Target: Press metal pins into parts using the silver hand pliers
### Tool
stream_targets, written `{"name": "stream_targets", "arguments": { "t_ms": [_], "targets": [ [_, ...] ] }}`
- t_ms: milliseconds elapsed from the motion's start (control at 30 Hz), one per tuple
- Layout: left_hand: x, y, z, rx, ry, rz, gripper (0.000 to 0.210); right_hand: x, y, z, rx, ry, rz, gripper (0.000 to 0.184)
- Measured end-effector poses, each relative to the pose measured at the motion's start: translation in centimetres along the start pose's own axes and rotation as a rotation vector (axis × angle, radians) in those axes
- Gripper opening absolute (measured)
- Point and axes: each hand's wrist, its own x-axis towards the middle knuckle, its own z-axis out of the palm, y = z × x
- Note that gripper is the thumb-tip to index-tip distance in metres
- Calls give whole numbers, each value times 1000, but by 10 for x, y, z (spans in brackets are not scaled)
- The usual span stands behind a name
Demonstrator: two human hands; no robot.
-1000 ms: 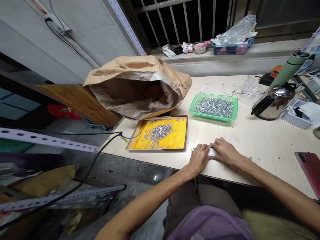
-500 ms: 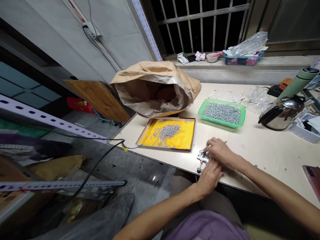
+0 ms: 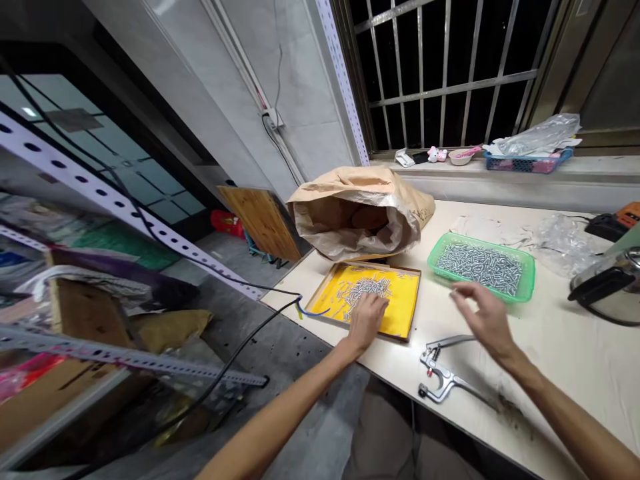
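Note:
My left hand point(image 3: 369, 319) reaches down to the heap of small metal pins point(image 3: 369, 288) in the shallow tray with a yellow bottom point(image 3: 400, 310). Its fingers are bent together at the near edge of the heap; what is between them is hidden. Just in front of the green basket point(image 3: 526, 283), my right hand point(image 3: 484, 319) is raised, with thumb and forefinger closed on what looks like one small metal pin point(image 3: 453, 292). Silver C-jawed hand pliers point(image 3: 444, 381) lie on the table between my arms, untouched, their handles pointing right.
Behind the tray a large brown paper sack point(image 3: 360, 180) lies with its mouth facing me. Many metal pieces point(image 3: 480, 263) fill the green basket. A steel kettle point(image 3: 610, 287) and a crumpled plastic bag point(image 3: 563, 240) are at right. A black cable point(image 3: 235, 360) hangs at left.
Both hands have left the pliers, which now lie on the table. My left hand has gone left into the tray; my right hand has lifted towards the green basket. The view has shifted left.

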Motion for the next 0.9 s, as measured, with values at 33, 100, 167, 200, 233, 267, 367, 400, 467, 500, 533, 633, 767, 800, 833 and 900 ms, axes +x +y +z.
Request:
{"name": "stream_targets", "arguments": {
  "t_ms": [33,100,167,200,233,267,367,400,467,500,533,633,767,800,833,900],
  "targets": [
    [14,-8,5,49,-75,-1,18,12,10,-10,-85,70,15,21],
    [34,-18,15,116,-222,58,17,31,33,-28,-275,78,48,22],
    [45,-23,25,153,-330,167,16,34,50,-42,-490,-30,101,24],
    [48,-25,29,165,-368,221,15,29,54,-46,-574,-91,126,27],
    [50,-27,33,172,-396,268,14,21,54,-49,-626,-151,140,30],
    [51,-29,36,173,-414,304,14,9,51,-50,-637,-212,142,32],
    [55,-35,39,131,-414,334,16,-36,26,-45,-493,-417,126,30],
    [56,-36,37,100,-402,314,17,-52,16,-41,-443,-481,130,28],
    [56,-33,29,8,-350,230,17,-81,-1,-36,-383,-587,143,25],
    [54,-28,24,-52,-317,171,16,-93,-7,-33,-374,-628,147,23],
    [50,-21,19,-120,-291,108,15,-103,-11,-31,-374,-657,145,22],
    [23,11,4,-307,-355,-12,14,-124,-15,-25,-426,-671,128,23],
    [-28,51,-8,-280,-596,61,11,-135,-12,-19,-534,-604,84,20],
    [-38,57,-8,-236,-636,73,12,-135,-12,-19,-544,-596,71,20],
    [-45,61,-8,-195,-667,77,14,-135,-12,-19,-549,-595,61,20],
    [-53,63,-7,-147,-703,77,16,-134,-13,-19,-553,-602,54,20]
  ]
}}
